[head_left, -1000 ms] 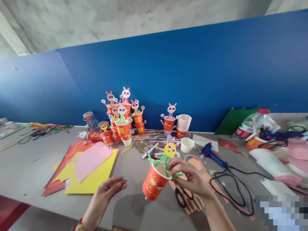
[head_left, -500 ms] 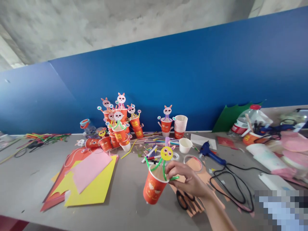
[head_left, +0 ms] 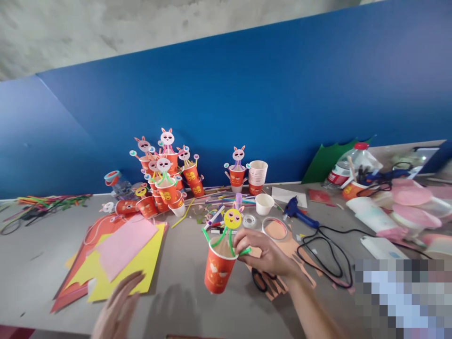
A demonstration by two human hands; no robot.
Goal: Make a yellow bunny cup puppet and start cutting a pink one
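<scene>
Our R hand (head_left: 263,252) pinches the rim of 1 red cup (head_left: 216,272) w/ yellow bunny face (head_left: 232,218), above the counter (head_left: 183,301); L hand (head_left: 118,308) blurred, fingers apart, empty.

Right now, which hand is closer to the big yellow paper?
Left. The left hand hovers at the near edge of the yellow paper; the right hand is off to its right, holding the red cup.
</scene>
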